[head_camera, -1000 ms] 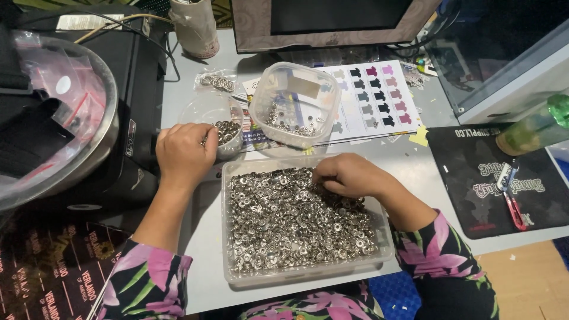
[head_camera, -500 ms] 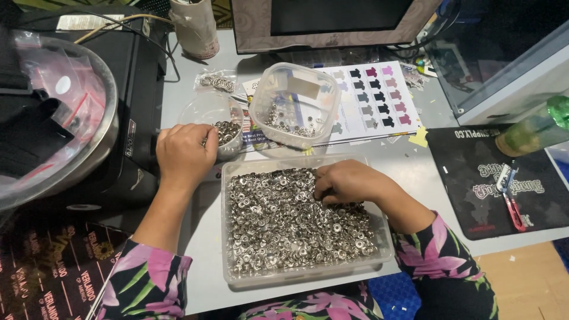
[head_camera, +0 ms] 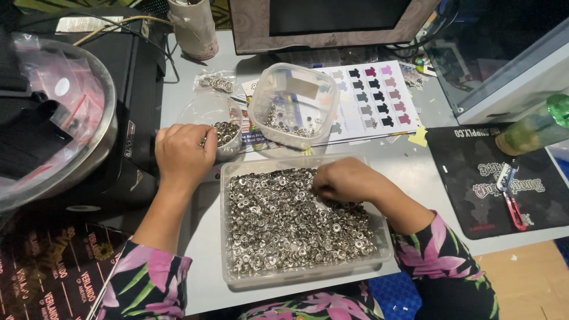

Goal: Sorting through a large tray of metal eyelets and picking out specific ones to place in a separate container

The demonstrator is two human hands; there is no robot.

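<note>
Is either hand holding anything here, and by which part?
Left hand rests against the small bowl of metal rings. Right hand digs into the tray of rings; any hold is hidden.

Clear tray [head_camera: 379, 249] near centre on the table, heaped with small silver snaps [head_camera: 278, 225]; small clear cup [head_camera: 222, 135] of snaps far left of it.

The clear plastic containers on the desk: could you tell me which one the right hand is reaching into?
The large rectangular tray nearest the person, full of small metal rings; the right hand rests in it. The left hand is at the small round tub.
</note>
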